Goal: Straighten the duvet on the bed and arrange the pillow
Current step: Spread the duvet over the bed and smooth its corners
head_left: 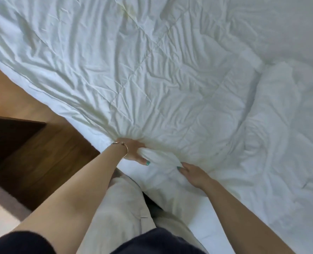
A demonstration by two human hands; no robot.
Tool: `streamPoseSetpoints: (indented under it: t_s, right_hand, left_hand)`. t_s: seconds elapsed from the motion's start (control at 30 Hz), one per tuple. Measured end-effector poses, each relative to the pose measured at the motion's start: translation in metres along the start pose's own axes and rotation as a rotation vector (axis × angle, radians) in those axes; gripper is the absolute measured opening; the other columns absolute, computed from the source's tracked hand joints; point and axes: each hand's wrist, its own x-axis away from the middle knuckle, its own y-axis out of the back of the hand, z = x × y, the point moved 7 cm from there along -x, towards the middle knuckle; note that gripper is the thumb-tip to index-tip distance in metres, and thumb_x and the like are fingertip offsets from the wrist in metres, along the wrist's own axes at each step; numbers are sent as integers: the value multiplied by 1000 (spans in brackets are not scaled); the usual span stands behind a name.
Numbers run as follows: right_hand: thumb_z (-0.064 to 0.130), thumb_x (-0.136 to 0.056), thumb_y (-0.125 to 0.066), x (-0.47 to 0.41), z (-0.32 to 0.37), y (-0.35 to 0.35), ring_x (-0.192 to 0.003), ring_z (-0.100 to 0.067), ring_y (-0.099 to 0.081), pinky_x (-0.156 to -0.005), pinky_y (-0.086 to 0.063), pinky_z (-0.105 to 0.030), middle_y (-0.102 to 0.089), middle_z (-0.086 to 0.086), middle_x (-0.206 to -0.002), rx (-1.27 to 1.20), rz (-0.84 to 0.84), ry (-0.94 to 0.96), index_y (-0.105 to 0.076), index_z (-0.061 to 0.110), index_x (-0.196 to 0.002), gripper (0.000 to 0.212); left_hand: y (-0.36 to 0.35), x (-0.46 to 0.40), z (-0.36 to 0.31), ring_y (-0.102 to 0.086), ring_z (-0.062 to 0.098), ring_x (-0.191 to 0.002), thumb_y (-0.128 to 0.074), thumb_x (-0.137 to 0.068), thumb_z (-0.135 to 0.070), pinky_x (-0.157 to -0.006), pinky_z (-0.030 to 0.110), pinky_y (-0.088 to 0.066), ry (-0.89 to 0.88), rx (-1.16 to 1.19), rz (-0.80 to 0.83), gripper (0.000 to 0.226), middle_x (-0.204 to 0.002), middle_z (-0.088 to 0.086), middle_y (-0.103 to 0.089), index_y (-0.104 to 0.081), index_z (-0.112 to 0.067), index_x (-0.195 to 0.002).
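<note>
both hands, left hand (133, 150) and right hand (193, 173), fingers clenched on bunched duvet (152, 79) edge beside wooden floor (47, 143).

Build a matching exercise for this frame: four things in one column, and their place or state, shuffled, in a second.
Things:
1. left hand
2. right hand
3. duvet
4. wooden floor

Place or state:
A. creased, spread across the bed
B. grips a bunched fold at the duvet's near edge, bracelet on its wrist
C. left of the bed
D. holds the duvet edge just right of the other hand

Pairs: 1-B, 2-D, 3-A, 4-C
</note>
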Motion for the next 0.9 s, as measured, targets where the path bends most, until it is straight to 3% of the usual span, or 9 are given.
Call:
streamPoseSetpoints:
  t_s: [0.17, 0.27, 0.37, 0.47, 0.57, 0.67, 0.77, 0.83, 0.9]
  right_hand:
    - [54, -94, -48, 11, -19, 33, -129, -19, -44, -105, -38, -35, -41, 3, -147, 0, -76, 12, -33, 39, -146, 57]
    - [58, -90, -53, 24, -42, 42, -123, -15, -47, -93, -42, -31, -45, 4, -137, 186, -191, 18, -34, 36, -145, 63]
    - [68, -83, -53, 39, -69, 36, -124, -14, -45, -95, -38, -31, -47, 7, -135, 257, -188, 76, -41, 35, -141, 68]
    - [81, -73, -51, 54, -98, 33, -127, -15, -41, -106, -25, -32, -48, 8, -136, 586, -209, 256, -45, 35, -139, 80]
    - [88, -60, -45, 76, -133, 40, -127, -23, -42, -110, -20, -39, -50, 4, -133, 923, -373, 494, -53, 31, -132, 92]
    - [77, -48, -67, 94, -177, 55, -117, -32, -41, -101, -31, -49, -43, -6, -124, 974, -509, 525, -50, 22, -127, 98]
    - [58, -29, -92, 98, -217, 65, -102, -31, -41, -85, -42, -49, -38, -9, -110, 912, -556, 391, -43, 18, -116, 107]
    - [55, -25, -94, 88, -237, 59, -111, -35, -41, -89, -43, -59, -40, -12, -118, 946, -471, 298, -41, 21, -124, 117]
    - [56, -27, -93, 73, -241, 54, -129, -41, -35, -99, -27, -72, -37, -13, -138, 1015, -397, 268, -34, 27, -140, 131]
  left_hand:
    - [10, -8, -27, -51, 19, -120, -54, -67, -82, -94, 32, -43, 57, -166, -85, 80, -131, -11, -54, -47, -39, -134]
    - [10, -7, -61, -43, 18, -122, -53, -71, -76, -98, 33, -34, -29, -349, -271, 72, -129, -7, -50, -47, -37, -131]
    - [-22, -12, -108, -37, 18, -126, -59, -72, -71, -102, 34, -29, -161, -365, -258, 77, -134, -7, -43, -38, -38, -138]
    - [-65, -20, -166, -38, 18, -126, -59, -75, -71, -102, 33, -29, -259, -405, -234, 78, -137, -7, -42, -34, -40, -141]
    - [-110, -28, -217, -39, 16, -126, -60, -74, -69, -102, 32, -29, -307, -407, -260, 81, -139, -8, -40, -31, -41, -144]
    - [-143, -29, -251, -40, 16, -124, -59, -75, -70, -100, 31, -29, -340, -344, -365, 87, -142, -9, -39, -24, -38, -147]
    - [-163, -26, -266, -38, 18, -127, -63, -76, -65, -102, 33, -30, -306, -377, -500, 101, -146, -6, -30, -2, -37, -151]
    - [-179, -30, -270, -40, 22, -121, -71, -72, -59, -94, 37, -38, -295, -489, -525, 110, -143, -2, -26, 6, -39, -149]
    - [-188, -33, -267, -51, 23, -101, -85, -56, -37, -72, 35, -47, -289, -480, -508, 115, -131, 0, -36, -14, -41, -146]
